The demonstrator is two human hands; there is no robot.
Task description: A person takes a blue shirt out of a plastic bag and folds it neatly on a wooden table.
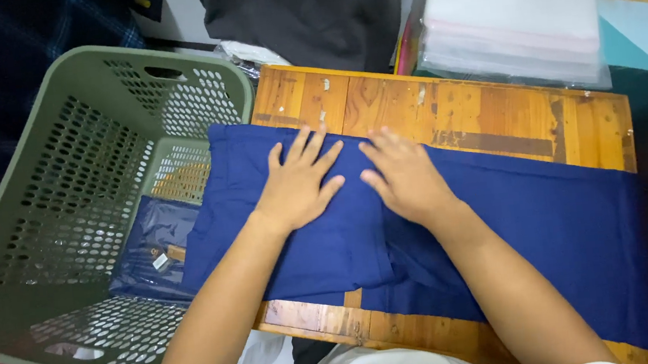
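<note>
A wooden table [490, 113] is seen with a navy blue garment [546, 225] spread across it, one end draped over the rim of a green perforated laundry basket [52, 198]. A stack of clear plastic bags [513, 17] is noted behind. The left hand [297, 186] and right hand [405, 176] are pressed flat on the cloth, fingers spread, nothing grasped.
</note>
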